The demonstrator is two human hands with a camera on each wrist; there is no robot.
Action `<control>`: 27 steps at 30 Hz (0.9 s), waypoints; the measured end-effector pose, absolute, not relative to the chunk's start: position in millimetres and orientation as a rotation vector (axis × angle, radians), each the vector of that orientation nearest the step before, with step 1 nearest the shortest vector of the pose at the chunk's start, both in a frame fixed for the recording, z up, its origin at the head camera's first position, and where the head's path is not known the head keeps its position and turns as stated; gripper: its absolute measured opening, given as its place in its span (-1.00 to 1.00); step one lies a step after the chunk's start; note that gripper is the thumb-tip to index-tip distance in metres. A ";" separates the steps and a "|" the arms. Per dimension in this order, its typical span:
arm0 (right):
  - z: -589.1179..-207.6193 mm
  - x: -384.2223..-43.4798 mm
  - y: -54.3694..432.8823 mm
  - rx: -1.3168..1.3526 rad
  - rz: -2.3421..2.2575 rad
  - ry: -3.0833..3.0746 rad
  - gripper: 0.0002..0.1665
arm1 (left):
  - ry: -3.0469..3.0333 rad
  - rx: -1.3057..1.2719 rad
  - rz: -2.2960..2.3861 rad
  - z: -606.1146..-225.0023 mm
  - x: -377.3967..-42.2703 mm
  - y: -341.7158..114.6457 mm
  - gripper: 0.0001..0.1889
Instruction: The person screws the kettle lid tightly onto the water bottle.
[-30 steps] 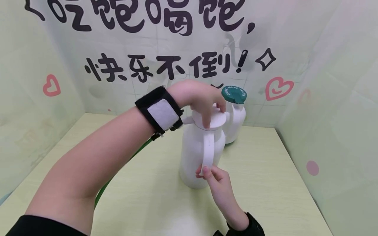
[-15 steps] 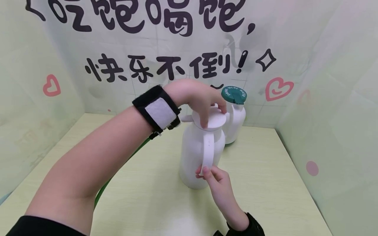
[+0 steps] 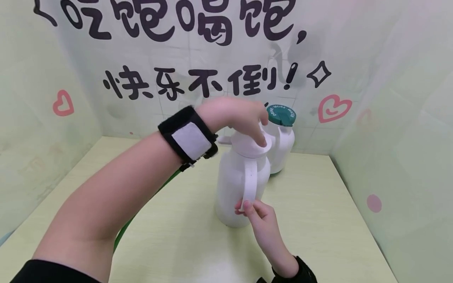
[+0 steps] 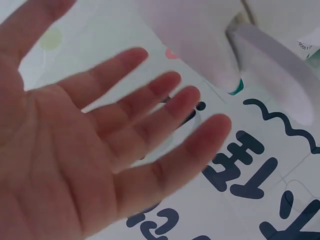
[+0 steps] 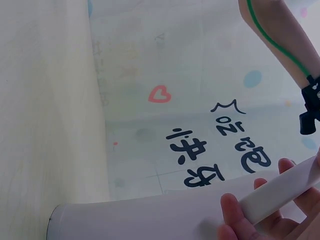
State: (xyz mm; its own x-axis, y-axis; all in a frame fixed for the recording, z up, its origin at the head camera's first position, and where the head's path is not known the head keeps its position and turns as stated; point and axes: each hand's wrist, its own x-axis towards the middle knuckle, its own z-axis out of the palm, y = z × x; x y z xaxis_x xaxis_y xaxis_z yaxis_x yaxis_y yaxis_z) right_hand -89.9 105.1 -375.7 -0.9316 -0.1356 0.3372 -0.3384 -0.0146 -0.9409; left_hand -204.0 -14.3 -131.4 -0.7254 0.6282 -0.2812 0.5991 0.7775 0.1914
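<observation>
A white thermos jug (image 3: pixel 230 188) stands upright on the table, its round white lid (image 3: pixel 245 146) in place and its handle (image 3: pixel 250 177) facing me. Over the lid hovers my left hand (image 3: pixel 242 118); the left wrist view shows its fingers (image 4: pixel 150 125) spread, apart from the jug (image 4: pixel 200 40). Low on the handle, my right hand (image 3: pixel 261 218) pinches it between thumb and fingers. Up close in the right wrist view, fingers curl around the handle (image 5: pixel 280 192) beside the jug's body (image 5: pixel 135 222).
Just behind the jug, to the right, is a second white jug (image 3: pixel 284 141) with a dark green lid (image 3: pixel 282 114). A printed backdrop (image 3: pixel 170 51) encloses the pale table (image 3: pixel 318 204) at the back and sides. A green cable (image 3: pixel 124 232) runs under the left forearm.
My left hand has come off the lid's rim; its fingers spread and the thumb moved right. The right hand keeps its grip on the handle, and the jug stays in place.
</observation>
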 end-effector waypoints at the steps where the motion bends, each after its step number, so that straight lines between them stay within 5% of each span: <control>1: -376.0 -89.9 105.2 0.506 2.082 -2.095 -0.74 | 2.671 0.905 0.108 -131.4 -202.1 -12.1 -0.53; 12: -377.8 -89.1 105.7 0.507 2.073 -2.099 -0.74 | 2.783 0.647 0.130 -139.5 -190.3 0.9 -0.54; 27: -378.2 -90.5 107.4 0.524 2.099 -2.097 -0.74 | 2.773 0.715 0.032 -142.7 -188.0 4.1 -0.60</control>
